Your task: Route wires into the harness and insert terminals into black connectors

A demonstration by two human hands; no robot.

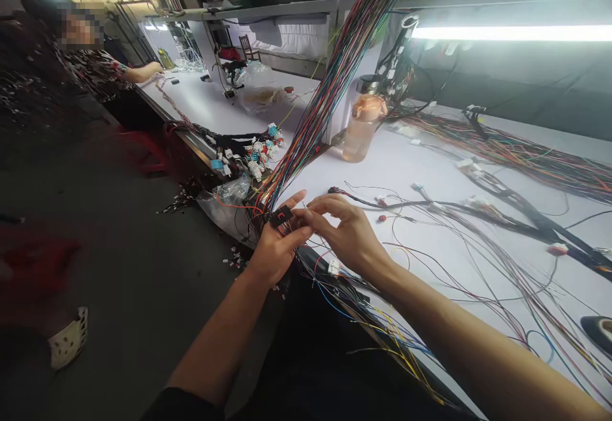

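Observation:
My left hand [277, 245] grips a small black connector [282, 217] with a red mark on it, at the near edge of the white table [392, 172]. My right hand [342, 226] is beside it, its fingertips pinching a thin wire at the connector. A thick bundle of coloured wires [329, 89] hangs down from above and ends at the connector. Loose coloured wires [377, 319] spill over the table edge below my hands.
A peach-lidded drink bottle [362, 121] stands behind the bundle. Wire harnesses [516, 210] spread over the table on the right. A pile of white and blue connectors [251, 153] lies at the left. A person [95, 64] works at the far table end. A tube lamp [511, 32] glows overhead.

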